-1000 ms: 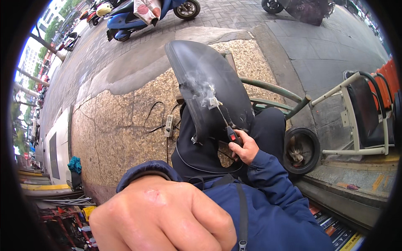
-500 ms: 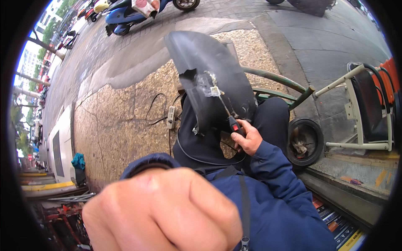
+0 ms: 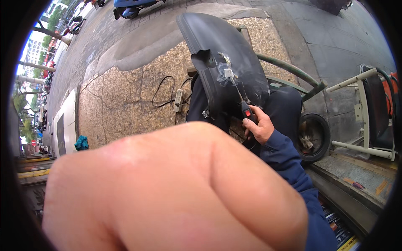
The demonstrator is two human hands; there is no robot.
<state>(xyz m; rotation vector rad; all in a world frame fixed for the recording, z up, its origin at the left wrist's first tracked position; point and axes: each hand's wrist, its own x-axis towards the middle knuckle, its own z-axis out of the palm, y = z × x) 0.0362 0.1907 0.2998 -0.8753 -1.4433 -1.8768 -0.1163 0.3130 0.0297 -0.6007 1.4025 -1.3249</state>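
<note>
Head view: right hand point(image 3: 258, 125) grips soldering iron point(image 3: 238, 94), tip on smoking black fender point(image 3: 222, 54); left hand point(image 3: 167, 192) fisted close to lens, holding nothing visible.

Our left hand point(image 3: 167, 192) sits so close to the lens that it blurs and hides the lower middle of the view, its fingers cut off at the bottom edge; it covers the lower part of the black panel point(image 3: 226, 62); our right hand point(image 3: 259, 125) hides most of the soldering tool's handle point(image 3: 247, 112); the power strip's point(image 3: 179, 100) sockets are too small to make out.
</note>
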